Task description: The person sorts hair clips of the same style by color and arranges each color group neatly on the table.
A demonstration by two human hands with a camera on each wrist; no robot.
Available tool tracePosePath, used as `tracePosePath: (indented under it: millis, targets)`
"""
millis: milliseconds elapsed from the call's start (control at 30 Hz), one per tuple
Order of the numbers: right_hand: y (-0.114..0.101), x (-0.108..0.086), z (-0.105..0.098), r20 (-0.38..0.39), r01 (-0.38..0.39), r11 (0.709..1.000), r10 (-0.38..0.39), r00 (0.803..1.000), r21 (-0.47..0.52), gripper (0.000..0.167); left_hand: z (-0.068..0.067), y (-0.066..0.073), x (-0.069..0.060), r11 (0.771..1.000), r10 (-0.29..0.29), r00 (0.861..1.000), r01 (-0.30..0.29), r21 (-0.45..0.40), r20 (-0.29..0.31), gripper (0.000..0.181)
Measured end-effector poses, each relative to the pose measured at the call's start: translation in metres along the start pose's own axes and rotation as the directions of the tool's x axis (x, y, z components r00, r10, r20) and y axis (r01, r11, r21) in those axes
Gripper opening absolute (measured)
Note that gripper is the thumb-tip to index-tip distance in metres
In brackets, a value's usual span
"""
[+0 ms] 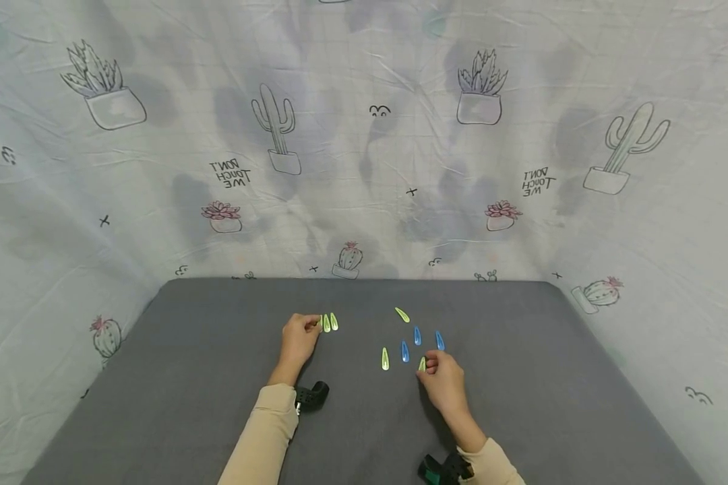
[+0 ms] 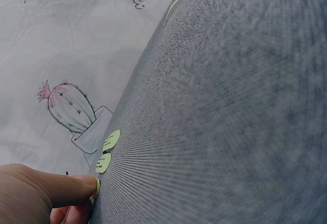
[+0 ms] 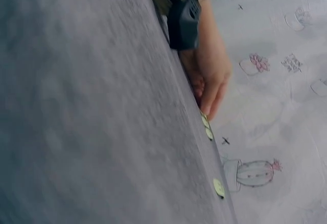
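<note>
1. Our beige sleeves [image 1: 259, 438] cross the grey worktop [image 1: 358, 417].
2. Our left hand [image 1: 299, 335] pinches a lime clip [image 2: 96, 188] beside two matching clips [image 1: 334, 322]; our right hand [image 1: 445, 382] pinches another clip [image 1: 422, 364] (three blue clips [image 1: 405, 351] nearby).
3. Two loose lime clips [image 1: 385, 359] lie between our hands.

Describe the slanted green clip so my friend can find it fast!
On the grey table, find the three blue clips near the right hand. Just beyond them, toward the table's far edge, lies the green clip. It slants sharply, while its neighbours point nearly straight away.
</note>
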State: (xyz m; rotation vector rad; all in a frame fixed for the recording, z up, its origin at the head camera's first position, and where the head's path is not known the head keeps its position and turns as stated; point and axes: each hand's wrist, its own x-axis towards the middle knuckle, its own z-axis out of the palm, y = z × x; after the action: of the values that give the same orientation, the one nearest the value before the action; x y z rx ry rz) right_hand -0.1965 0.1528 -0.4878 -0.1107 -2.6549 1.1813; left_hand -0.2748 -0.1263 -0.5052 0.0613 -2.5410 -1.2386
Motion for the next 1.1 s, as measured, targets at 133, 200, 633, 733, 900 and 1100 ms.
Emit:
tracePosePath:
  millis: [133, 200, 633, 733, 900, 1100]
  targets:
    - [0.002, 0.0027, -0.0033, 0.024, -0.018, 0.999, 0.018, 1.0, 0.028, 0.027, -0.0011, 0.0006, -0.0002, 1.0, -0.006, 1.0, 0.006, -0.002, 0.001, 0.019]
    - [0.0022, 0.0034, -0.0038, 0.039, -0.019, 0.999, 0.017, 0.999, 0.047, 0.026, -0.0017, 0.0008, 0.0, 1.0, -0.011, 1.0, 0.011, -0.005, 0.001, 0.019]
    - [-0.0044, 0.0056, -0.0039, 0.167, -0.17, 0.911, 0.114, 0.979, 0.376, 0.034, -0.0053, 0.0012, 0.0011, 1.0, -0.016, 1.0, 0.016, 0.003, -0.01, 0.019]
    - [-0.0058, 0.0068, -0.0033, 0.193, -0.2, 0.879, 0.126, 0.973, 0.434, 0.036, -0.0053, 0.0011, 0.0015, 1.0, -0.021, 1.0, 0.021, 0.002, -0.013, 0.019]
    - [-0.0071, 0.0062, -0.0045, 0.208, -0.195, 0.859, 0.106, 0.972, 0.473, 0.038, -0.0036, 0.0005, 0.0008, 0.999, -0.032, 0.999, 0.032, 0.002, -0.003, 0.019]
    - [-0.0052, 0.0063, -0.0038, 0.222, -0.204, 0.857, 0.108, 0.969, 0.474, 0.036, -0.0008, 0.0002, -0.0004, 0.999, -0.036, 0.999, 0.037, -0.007, 0.019, 0.02]
